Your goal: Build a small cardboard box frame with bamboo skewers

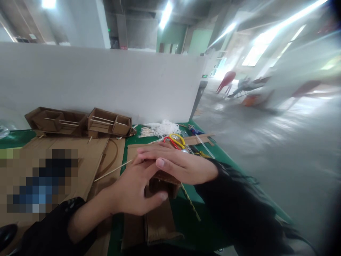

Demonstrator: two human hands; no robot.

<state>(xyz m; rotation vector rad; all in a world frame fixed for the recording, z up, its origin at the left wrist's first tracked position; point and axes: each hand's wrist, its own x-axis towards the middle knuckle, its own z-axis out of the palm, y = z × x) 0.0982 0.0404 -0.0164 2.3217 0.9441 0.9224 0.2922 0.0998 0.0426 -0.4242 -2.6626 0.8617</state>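
Both hands meet over a small brown cardboard piece near the middle of the green table. My left hand lies against its left side, fingers spread and thumb stretched out. My right hand rests across the top, its fingers flat and overlapping the left fingertips. Under and below them lies a long cardboard strip. A twisted yellowish cord sticks out to the right of the piece. The hands hide most of the piece's top.
Cardboard boxes with sticks and cardboard sheets are at the left. Behind the hands lie scissors with red and yellow handles, white string and a glue gun. A white partition stands behind the table.
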